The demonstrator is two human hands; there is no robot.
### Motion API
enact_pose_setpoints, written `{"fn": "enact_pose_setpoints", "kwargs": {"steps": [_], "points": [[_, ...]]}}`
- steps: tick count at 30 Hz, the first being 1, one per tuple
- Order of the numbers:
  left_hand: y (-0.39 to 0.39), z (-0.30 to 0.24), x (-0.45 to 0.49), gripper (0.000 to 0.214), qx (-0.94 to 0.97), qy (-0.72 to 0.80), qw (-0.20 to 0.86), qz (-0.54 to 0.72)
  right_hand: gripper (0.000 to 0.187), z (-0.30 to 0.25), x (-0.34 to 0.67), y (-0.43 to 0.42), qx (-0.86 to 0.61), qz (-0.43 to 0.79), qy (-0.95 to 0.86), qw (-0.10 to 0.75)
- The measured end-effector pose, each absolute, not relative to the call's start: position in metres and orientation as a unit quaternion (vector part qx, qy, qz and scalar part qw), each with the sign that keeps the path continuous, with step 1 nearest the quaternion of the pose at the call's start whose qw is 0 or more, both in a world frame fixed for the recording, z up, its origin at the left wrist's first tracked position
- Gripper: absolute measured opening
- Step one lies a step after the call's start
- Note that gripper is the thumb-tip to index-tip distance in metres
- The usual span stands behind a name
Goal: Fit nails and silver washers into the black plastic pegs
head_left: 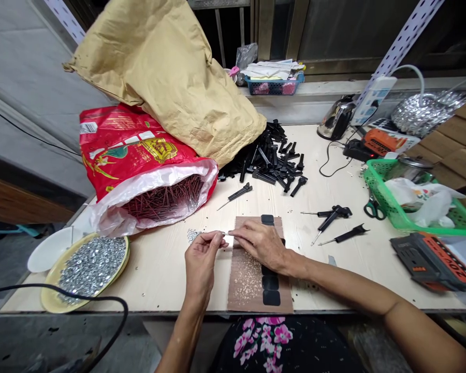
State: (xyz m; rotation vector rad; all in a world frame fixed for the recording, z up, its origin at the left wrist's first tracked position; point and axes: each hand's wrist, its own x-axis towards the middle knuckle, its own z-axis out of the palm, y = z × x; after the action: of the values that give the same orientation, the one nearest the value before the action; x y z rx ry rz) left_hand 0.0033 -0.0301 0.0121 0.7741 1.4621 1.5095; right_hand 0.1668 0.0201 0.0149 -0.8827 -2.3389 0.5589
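Above the table's front part, my left hand (200, 259) and my right hand (261, 242) meet fingertip to fingertip. Both pinch a small, thin metal piece (226, 234), mostly hidden by the fingers. Under my right hand lies a brown board (244, 295) with black square pads (271, 298) along its right side and pale crumbs (248, 277) scattered on it. A little heap of small silvery parts (193, 235) sits just behind my left hand. Further back, a black-handled tool with a thin metal shaft (239, 192) rests on the table.
A red bag (128, 145) of dark thin rods (166, 199) and a yellow bowl (126, 254) of silvery parts stand left. Black plastic pieces (274, 163) pile up behind. Several black-handled tools (344, 234), scissors (374, 207), a green basket (423, 226) and a battery pack (435, 261) lie right.
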Motion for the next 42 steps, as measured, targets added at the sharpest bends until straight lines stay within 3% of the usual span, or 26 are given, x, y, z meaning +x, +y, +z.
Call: {"fn": "enact_pose_setpoints", "kwargs": {"steps": [3, 15, 25, 35, 42], "points": [[-0.030, 0.010, 0.003, 0.024, 0.357, 0.604, 0.408, 0.584, 0.024, 0.015, 0.169, 0.019, -0.338, 0.167, -0.884, 0.277], [-0.022, 0.006, 0.009, 0.028, 0.348, 0.593, 0.471, 0.553, 0.018, 0.007, 0.171, 0.014, -0.374, 0.016, -0.882, 0.287], [-0.024, 0.008, 0.012, 0.025, 0.375, 0.599, 0.455, 0.542, 0.015, 0.000, 0.174, 0.016, -0.359, -0.032, -0.888, 0.287], [-0.022, 0.008, 0.017, 0.025, 0.375, 0.602, 0.466, 0.529, 0.021, 0.002, 0.181, 0.019, -0.347, 0.018, -0.898, 0.271], [-0.021, 0.007, 0.016, 0.025, 0.380, 0.603, 0.468, 0.522, 0.019, 0.000, 0.180, 0.020, -0.359, 0.120, -0.884, 0.276]]}}
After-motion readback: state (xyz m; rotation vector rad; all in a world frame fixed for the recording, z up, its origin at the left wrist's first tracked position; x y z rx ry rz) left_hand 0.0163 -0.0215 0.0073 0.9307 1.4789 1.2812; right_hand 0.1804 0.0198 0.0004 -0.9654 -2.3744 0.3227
